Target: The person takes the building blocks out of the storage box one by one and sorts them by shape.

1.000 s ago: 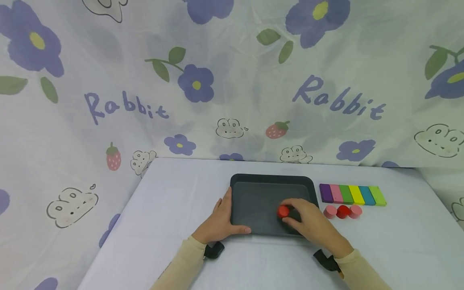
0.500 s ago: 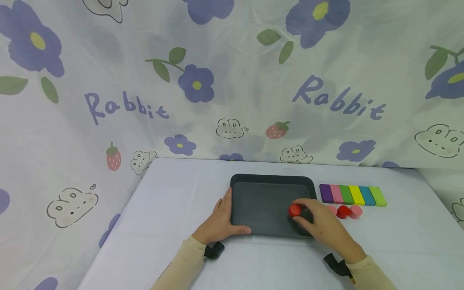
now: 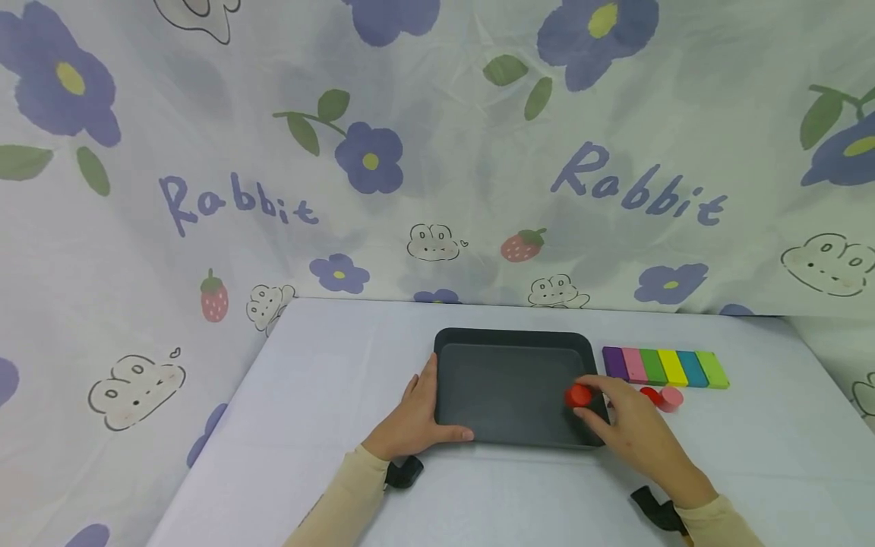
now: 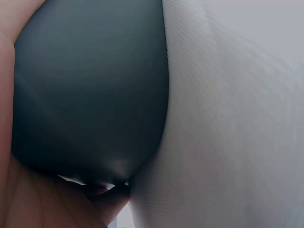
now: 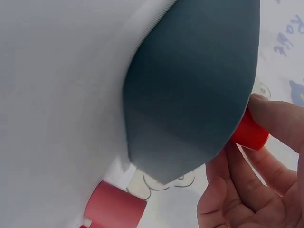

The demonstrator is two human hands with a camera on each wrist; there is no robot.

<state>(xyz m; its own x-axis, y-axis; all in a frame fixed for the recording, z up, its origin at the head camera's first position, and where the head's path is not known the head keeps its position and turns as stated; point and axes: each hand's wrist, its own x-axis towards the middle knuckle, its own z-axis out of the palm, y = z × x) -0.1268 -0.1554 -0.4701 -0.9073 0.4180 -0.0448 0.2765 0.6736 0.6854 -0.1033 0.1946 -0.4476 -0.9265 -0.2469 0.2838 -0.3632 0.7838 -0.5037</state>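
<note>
My right hand [image 3: 636, 422] pinches a red cylinder block [image 3: 578, 396] between thumb and fingers, over the right end of a dark grey baking tray [image 3: 502, 399]. In the right wrist view, the tray's wall [image 5: 190, 104] covers part of that red block [image 5: 251, 130]. My left hand [image 3: 413, 418] lies against the tray's left side, fingers straight along the edge and thumb at the front left corner. The left wrist view has the tray's outer wall [image 4: 95, 90] close up beside the palm.
Right of the tray stand a pink cylinder [image 3: 671, 399] and another red cylinder [image 3: 650, 395], partly behind my right hand. Behind them lies a row of coloured blocks [image 3: 666, 368], purple to lime green. A patterned cloth [image 3: 437, 152] hangs at the table's back edge.
My right hand has slid rightward with the red cylinder block, from right of the tray's middle to its right end, covering one pink cylinder. My left hand and the tray have stayed put.
</note>
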